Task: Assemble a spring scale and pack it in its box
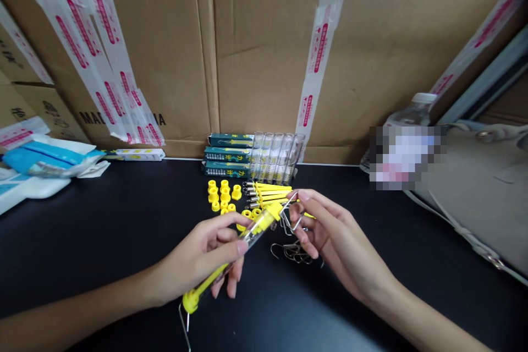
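A clear tubular spring scale [254, 235] with yellow end caps slants across the middle, its right end higher in the picture. My left hand [206, 253] is closed around its tube. A bent metal hook hangs from the lower yellow cap. At the upper cap, my right hand [340, 234] pinches a bent wire handle [284, 210] whose end meets the cap; whether it is seated there I cannot tell. Just behind lie yellow rods with springs [270, 196] and small yellow caps [225, 192]. Loose metal hooks [295, 253] lie below my right fingers.
Several clear tubes [278, 154] lie beside stacked green boxes [228, 155] against a cardboard wall [256, 55]. A plastic bottle [416, 113] and a beige bag [487, 187] stand at right. Blue-and-white packets [53, 157] lie at left on the black table [103, 231].
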